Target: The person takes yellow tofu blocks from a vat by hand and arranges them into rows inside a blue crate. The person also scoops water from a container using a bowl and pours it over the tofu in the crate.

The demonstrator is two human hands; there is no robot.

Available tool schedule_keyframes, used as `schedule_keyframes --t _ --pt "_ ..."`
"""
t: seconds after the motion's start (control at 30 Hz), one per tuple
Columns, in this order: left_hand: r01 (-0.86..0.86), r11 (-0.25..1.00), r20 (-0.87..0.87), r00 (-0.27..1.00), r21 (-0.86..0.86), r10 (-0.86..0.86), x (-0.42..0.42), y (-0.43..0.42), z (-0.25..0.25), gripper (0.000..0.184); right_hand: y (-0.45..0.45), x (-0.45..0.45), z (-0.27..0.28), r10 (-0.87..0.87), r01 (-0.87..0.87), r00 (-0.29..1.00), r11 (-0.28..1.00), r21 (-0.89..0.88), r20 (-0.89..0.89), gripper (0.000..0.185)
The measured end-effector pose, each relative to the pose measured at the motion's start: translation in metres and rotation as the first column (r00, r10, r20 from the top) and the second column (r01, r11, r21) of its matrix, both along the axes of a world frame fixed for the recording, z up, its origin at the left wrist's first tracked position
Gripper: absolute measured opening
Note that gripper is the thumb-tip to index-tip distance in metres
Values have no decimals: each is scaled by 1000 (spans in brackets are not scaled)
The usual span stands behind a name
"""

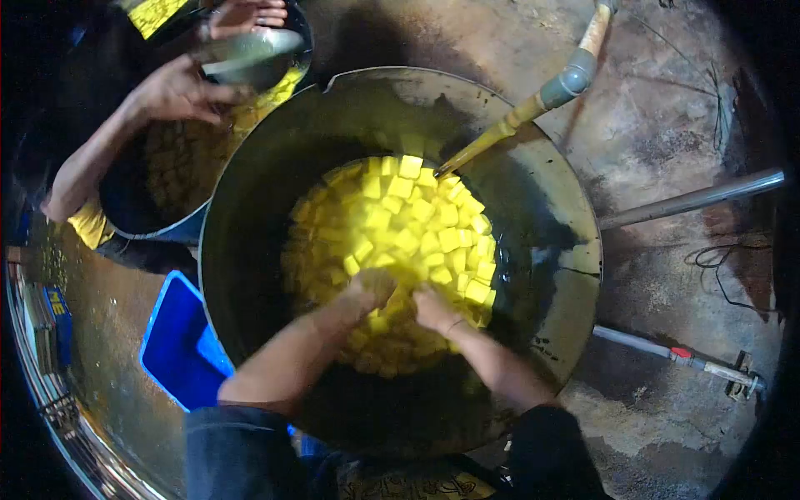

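A big round vat (575, 333) stands in front of me. Yellow cubes that look like tofu (448, 240) crowd the murky yellowish liquid in its middle. My left hand (373, 288) and my right hand (433, 308) reach in over the near side of the cubes, a short gap between them. Both are at the liquid's surface, with their fingers blurred and partly hidden, so whether they hold any cube does not show. A pipe with a grey joint (575, 77) slants into the vat from the upper right, its lower end among the cubes.
At upper left, another person's hands (179, 92) handle a blurred bowl (254, 54) over a second vat (158, 229) with yellowish contents. A blue plastic crate (179, 346) stands left of my vat. A metal pipe (700, 200) and a thinner pipe with a red valve (682, 353) extend at right.
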State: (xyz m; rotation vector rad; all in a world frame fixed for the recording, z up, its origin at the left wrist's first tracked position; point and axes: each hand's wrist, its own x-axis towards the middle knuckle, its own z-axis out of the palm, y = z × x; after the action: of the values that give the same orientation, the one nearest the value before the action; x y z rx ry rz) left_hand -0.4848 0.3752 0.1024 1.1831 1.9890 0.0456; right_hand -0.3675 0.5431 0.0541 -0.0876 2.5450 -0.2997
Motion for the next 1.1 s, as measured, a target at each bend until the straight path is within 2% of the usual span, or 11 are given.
schedule_keyframes --t 0.17,0.23,0.3,0.43,0.5,0.63,0.7,0.77,0.83,0.93,1.1 --pt "-96 993 -234 969 -62 79 56 -21 -106 35 0 16 -41 36 -19 979 996 83 -199 24" --pt "-96 995 -204 975 -20 90 53 -22 -110 35 10 -5 -36 -45 57 993 993 -102 113 22" --pt "-313 926 184 917 -211 353 47 -19 -103 39 22 -17 -34 -185 205 976 956 -209 112 21" --pt "-551 831 227 802 -77 552 51 9 -78 38 63 -89 -10 -225 282 959 820 -498 173 23" --pt "-553 812 -155 799 190 580 55 31 -91 31 62 -113 -22 -358 349 932 853 -387 52 25" --pt "-549 823 -318 761 148 565 57 47 -157 26 43 -147 -5 -408 416 909 900 -131 85 34" --pt "-593 752 -58 773 287 632 47 37 -162 19 41 -147 -29 -387 399 916 909 -122 107 41" --pt "-833 478 181 534 277 826 27 34 -124 19 48 -135 -63 -377 307 910 892 -331 -172 49" --pt "-926 318 323 370 203 871 20 25 -127 23 61 -139 -53 -413 345 907 839 -420 -79 48" --pt "-967 -219 892 15 127 453 2 26 -109 26 79 -140 -29 -457 451 879 705 -547 137 48" --pt "-911 -226 909 -384 -344 163 -20 34 -117 22 62 -136 41 -392 583 812 568 -581 432 40"
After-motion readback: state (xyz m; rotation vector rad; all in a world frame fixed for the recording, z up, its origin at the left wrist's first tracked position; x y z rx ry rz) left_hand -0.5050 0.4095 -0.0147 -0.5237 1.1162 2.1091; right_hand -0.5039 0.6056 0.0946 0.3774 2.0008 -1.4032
